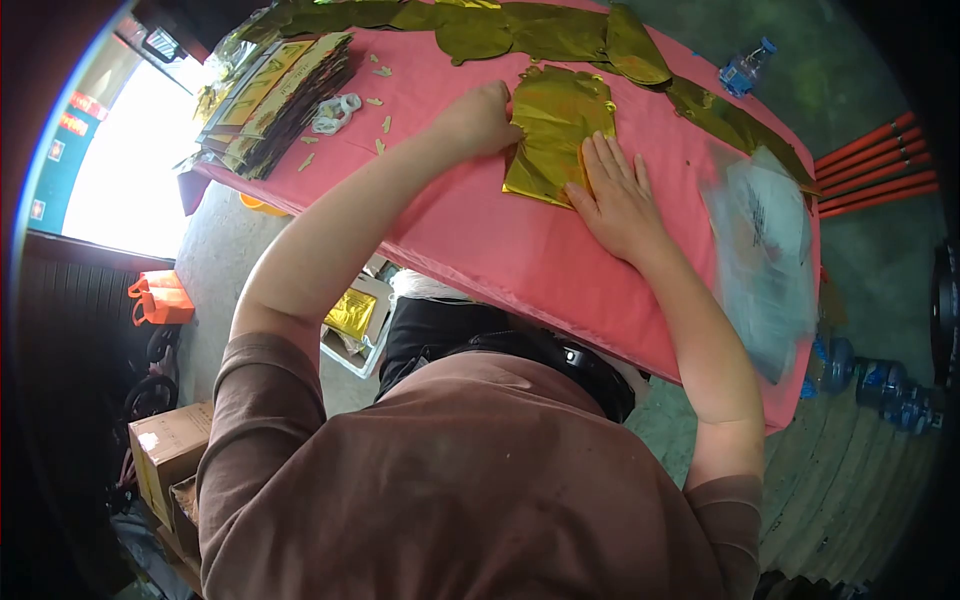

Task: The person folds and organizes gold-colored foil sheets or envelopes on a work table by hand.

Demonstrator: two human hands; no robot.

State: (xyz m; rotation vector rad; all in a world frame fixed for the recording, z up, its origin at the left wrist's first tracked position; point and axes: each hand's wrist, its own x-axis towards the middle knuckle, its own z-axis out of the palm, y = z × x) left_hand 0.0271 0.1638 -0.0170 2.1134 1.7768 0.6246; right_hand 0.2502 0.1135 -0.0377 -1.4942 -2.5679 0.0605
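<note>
A shiny gold foil sheet (560, 125) with an uneven, notched top edge lies on the pink-covered table (450, 220). My left hand (482, 122) is closed at the sheet's left edge, its fingers curled against the foil; the fingertips are partly hidden. Flat on the lower right corner of the same sheet rests my right hand (620, 200), with fingers stretched out. Beyond both hands, more gold foil pieces (555, 32) lie overlapping along the far edge of the table.
A stack of printed card pieces (285, 105) stands at the table's left end, beside a crumpled white plastic bag (337, 113) and several small scraps (386, 124). Clear plastic sleeves (760, 260) cover the right end. A small bottle (747, 68) is at the far right.
</note>
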